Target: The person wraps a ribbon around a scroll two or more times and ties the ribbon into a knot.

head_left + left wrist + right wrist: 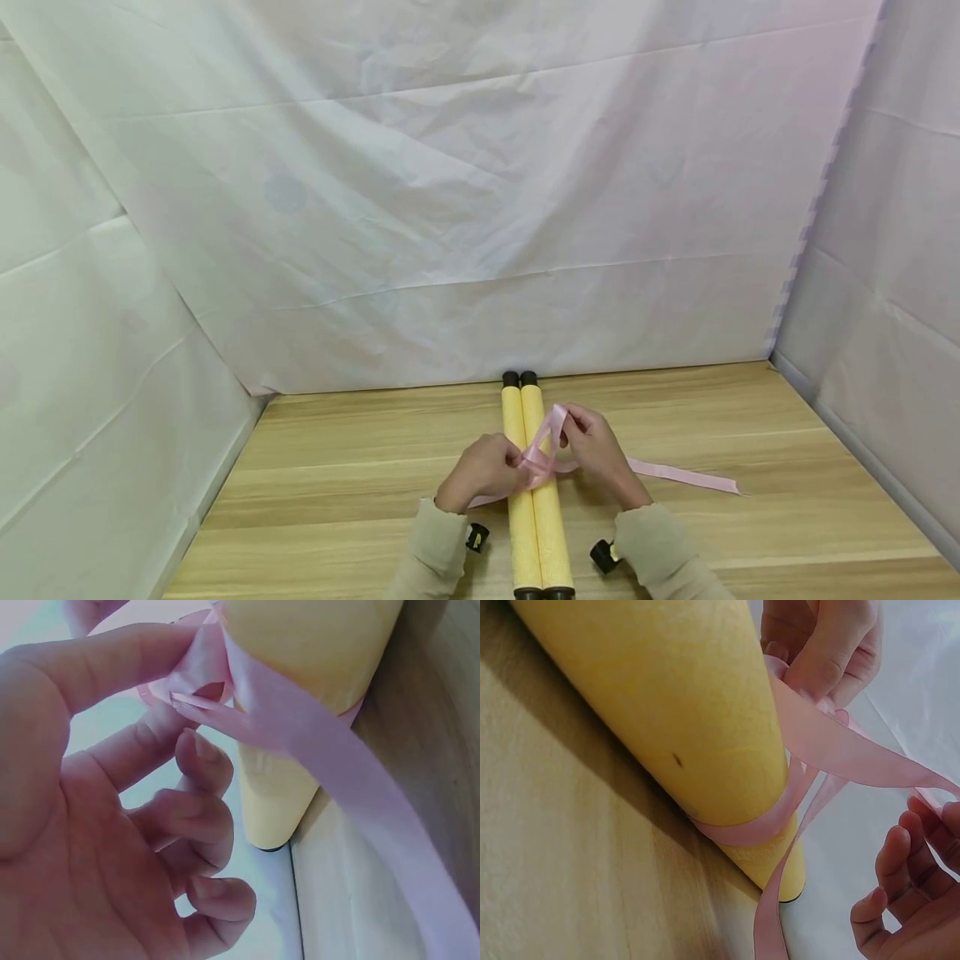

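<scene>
Two yellow rolls (551,525) with black end caps lie side by side, pointing away from me. Around their middle runs a pink ribbon (682,476), also seen as a band on the nearer roll in the right wrist view. My left hand (486,467) pinches the ribbon at the crossing on top, between thumb and forefinger, its other fingers loosely bent in the left wrist view. Up and to the right, my right hand (594,446) pinches a raised loop of the ribbon. One ribbon tail trails right across the table, another to the left under my left wrist.
The wood-grain table (345,475) is bounded by white cloth walls (450,208) at the back and sides. Black wrist-worn devices (477,537) sit beside both cuffs. The rolls' far ends come close to the back wall.
</scene>
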`<move>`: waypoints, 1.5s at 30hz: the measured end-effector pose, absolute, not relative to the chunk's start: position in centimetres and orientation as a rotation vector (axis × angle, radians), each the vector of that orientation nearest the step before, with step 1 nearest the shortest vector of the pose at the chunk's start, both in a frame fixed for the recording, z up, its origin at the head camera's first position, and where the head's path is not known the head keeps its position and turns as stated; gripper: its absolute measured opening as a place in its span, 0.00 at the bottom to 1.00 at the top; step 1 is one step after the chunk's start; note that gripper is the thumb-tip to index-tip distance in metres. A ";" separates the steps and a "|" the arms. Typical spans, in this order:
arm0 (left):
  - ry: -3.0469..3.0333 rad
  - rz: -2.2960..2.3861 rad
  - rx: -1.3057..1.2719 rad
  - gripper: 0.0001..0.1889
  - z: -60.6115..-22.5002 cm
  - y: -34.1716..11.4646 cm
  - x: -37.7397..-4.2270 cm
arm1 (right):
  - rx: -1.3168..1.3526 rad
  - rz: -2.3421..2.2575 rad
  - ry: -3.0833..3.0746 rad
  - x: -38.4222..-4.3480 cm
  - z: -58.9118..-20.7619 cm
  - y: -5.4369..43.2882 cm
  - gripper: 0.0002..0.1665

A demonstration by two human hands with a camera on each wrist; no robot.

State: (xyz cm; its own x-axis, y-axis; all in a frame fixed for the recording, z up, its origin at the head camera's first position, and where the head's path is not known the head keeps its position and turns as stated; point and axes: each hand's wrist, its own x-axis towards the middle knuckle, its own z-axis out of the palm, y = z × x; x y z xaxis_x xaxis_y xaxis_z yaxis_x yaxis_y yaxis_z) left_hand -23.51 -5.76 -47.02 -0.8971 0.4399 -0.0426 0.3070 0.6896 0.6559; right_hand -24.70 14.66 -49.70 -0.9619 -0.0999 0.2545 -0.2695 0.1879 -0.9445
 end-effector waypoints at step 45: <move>2.570 1.075 0.609 0.11 -45.6 -6.5 -23.3 | 0.355 1.883 -2.358 -24.8 -49.7 14.8 0.19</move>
